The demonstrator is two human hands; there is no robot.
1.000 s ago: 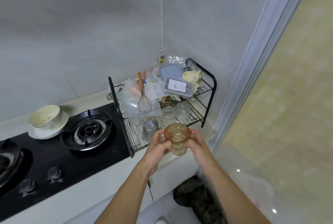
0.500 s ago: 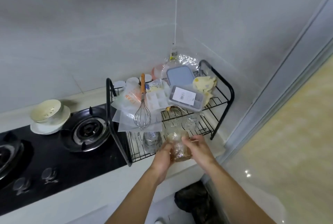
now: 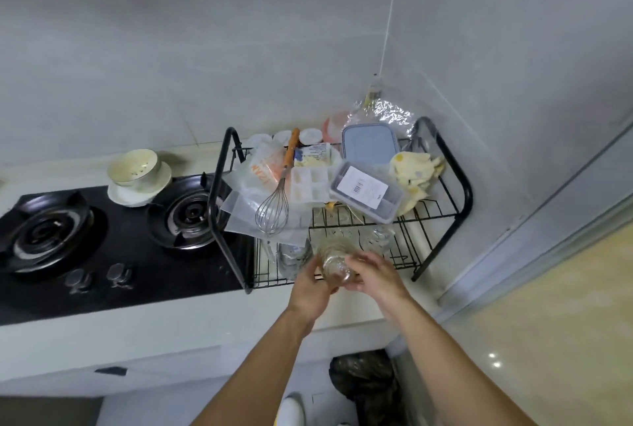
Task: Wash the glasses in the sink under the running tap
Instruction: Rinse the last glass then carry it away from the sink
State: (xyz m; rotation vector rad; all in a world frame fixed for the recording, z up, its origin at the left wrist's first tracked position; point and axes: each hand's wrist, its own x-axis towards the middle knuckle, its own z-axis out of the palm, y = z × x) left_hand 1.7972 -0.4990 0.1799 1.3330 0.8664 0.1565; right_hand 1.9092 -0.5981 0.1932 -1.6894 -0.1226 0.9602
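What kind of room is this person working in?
Probably a home kitchen: a two-burner gas hob, a wire dish rack holding a whisk, and an amber glass held by the left hand and the right hand.

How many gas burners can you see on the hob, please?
2 on the hob: the left burner near the frame edge, the right burner beside the wire rack. More may lie off-frame.

Head camera looks steeply down, near the hands (image 3: 346, 280).

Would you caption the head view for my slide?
Left hand and right hand hold a glass at the rack.
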